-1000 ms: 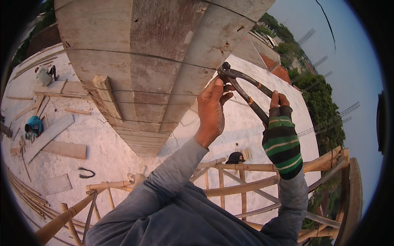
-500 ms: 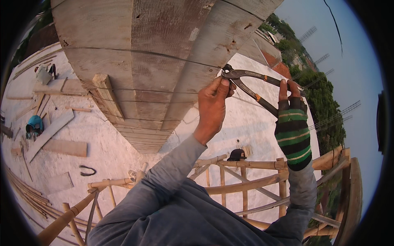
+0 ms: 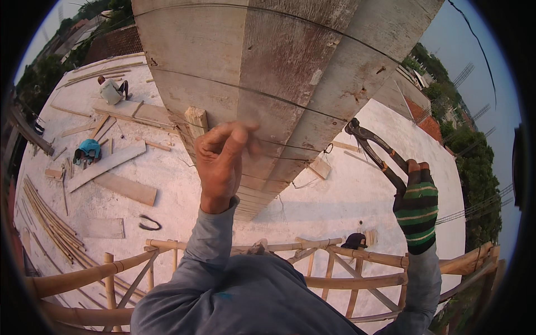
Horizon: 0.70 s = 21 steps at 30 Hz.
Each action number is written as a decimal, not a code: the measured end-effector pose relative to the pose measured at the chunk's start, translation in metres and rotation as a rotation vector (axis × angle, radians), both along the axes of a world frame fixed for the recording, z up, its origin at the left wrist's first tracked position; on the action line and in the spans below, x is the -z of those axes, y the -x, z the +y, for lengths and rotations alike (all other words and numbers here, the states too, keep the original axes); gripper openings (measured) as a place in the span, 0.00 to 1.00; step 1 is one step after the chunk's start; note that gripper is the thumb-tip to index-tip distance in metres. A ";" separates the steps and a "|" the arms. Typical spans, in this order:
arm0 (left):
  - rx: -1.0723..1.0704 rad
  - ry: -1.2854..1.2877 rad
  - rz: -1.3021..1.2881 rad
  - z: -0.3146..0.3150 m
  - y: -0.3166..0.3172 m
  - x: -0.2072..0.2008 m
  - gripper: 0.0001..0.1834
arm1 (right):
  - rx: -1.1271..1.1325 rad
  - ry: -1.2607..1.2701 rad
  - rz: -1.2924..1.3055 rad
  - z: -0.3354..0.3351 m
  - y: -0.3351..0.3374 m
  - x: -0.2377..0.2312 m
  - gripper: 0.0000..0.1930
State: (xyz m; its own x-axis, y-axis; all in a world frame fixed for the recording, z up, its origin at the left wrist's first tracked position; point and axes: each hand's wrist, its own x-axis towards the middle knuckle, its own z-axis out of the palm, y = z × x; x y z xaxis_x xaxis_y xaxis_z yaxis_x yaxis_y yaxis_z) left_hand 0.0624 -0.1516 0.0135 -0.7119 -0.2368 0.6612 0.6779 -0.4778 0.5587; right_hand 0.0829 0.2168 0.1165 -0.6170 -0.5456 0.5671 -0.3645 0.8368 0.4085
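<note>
A tall column of wooden form boards (image 3: 268, 67) rises in front of me, bound by thin wires (image 3: 251, 92) running across its faces. My bare left hand (image 3: 223, 162) is raised against the lower boards, fingers curled near a wire; whether it grips the wire I cannot tell. My right hand (image 3: 416, 204), in a green-and-black striped fingerless glove, holds the handles of black pincers (image 3: 371, 148). The pincers' jaws point at the column's right edge, close to a small wire loop (image 3: 328, 149).
Bamboo scaffold rails (image 3: 312, 248) cross below me. Far below lies a white roof slab (image 3: 184, 195) with loose planks, bamboo poles (image 3: 50, 223) and three other people: one in white (image 3: 111, 89), one in blue (image 3: 88, 151), one dark-capped (image 3: 354, 241). Trees stand at right.
My left hand has left the pincers and moved left and down onto the column's face. My right hand with the pincers has dropped lower, jaws still at the column's edge.
</note>
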 end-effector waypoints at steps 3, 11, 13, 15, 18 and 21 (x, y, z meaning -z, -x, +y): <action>-0.759 -0.130 0.026 -0.086 0.034 -0.015 0.26 | 0.015 0.026 0.078 0.009 0.010 -0.001 0.21; -0.879 0.352 -0.237 -0.161 0.088 -0.035 0.47 | -0.016 0.076 0.181 0.008 0.020 0.010 0.16; -0.914 0.370 -0.353 -0.163 0.094 -0.029 0.48 | -0.021 0.000 0.210 0.012 0.023 0.001 0.17; -0.868 0.380 -0.325 -0.167 0.097 -0.024 0.47 | -0.054 -0.124 0.298 0.020 0.031 -0.023 0.16; -0.907 0.431 -0.339 -0.171 0.098 -0.020 0.45 | -0.103 -0.440 0.422 0.024 0.044 -0.074 0.18; -0.965 0.475 -0.327 -0.169 0.097 -0.021 0.43 | -0.261 -0.612 0.429 0.015 0.053 -0.119 0.21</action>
